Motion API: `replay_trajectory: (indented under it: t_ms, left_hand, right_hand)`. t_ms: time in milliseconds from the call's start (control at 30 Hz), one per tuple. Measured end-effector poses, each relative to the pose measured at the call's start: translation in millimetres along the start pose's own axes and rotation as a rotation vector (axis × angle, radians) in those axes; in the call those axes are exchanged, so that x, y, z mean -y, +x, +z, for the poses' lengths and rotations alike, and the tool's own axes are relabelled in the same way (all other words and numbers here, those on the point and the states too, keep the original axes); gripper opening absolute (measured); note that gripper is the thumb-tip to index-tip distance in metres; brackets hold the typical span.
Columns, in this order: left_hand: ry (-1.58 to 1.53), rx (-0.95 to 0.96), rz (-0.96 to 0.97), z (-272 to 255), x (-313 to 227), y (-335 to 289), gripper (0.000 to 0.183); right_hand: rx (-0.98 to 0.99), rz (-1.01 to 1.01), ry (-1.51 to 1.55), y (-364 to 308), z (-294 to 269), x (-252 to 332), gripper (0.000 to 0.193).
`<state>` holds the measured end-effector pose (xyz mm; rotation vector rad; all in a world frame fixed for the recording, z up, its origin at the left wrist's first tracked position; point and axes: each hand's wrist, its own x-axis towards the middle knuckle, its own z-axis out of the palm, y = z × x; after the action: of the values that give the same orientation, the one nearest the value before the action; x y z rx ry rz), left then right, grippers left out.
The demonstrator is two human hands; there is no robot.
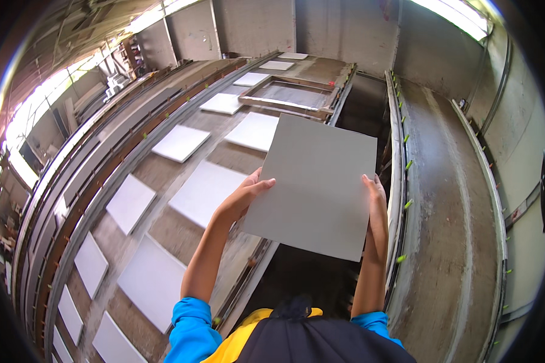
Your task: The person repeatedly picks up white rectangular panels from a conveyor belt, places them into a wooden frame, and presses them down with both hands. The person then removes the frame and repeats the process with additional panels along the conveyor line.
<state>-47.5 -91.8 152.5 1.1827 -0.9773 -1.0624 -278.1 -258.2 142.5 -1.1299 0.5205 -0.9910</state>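
A flat grey rectangular panel [315, 187] is held up in front of me between both hands. My left hand [251, 189] grips its left edge, thumb on the face turned to me and fingers mostly hidden behind. On the opposite edge, my right hand [374, 187] holds the panel the same way, its thumb tip showing. To the left, a long brown table [218, 151] carries several white panels laid out in rows; one white panel [209, 192] lies just beyond my left forearm.
Toward the table's far end rests a rectangular wooden frame [290, 109]. A second long table [436, 199] runs along my right, green clips [408, 204] on its edge rail. A dark gap [303, 278] separates the tables. Grey walls [345, 30] stand behind; long rails [97, 163] lie farther left.
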Motion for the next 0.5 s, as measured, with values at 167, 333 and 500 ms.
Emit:
replay_trajectory:
  t_ms: [167, 333, 500]
  left_hand:
    - [-0.082, -0.062, -0.031, 1, 3, 121, 0.049]
    - [-0.130, -0.209, 0.012, -23, 28, 228, 0.041]
    - [-0.054, -0.326, 0.078, -54, 41, 330, 0.051]
  right_hand:
    - [-0.046, 0.031, 0.030, 96, -34, -3, 0.036]
    - [-0.019, 0.127, 0.002, 190, -43, -22, 0.043]
    - [0.008, 0.220, -0.167, 302, -54, -51, 0.043]
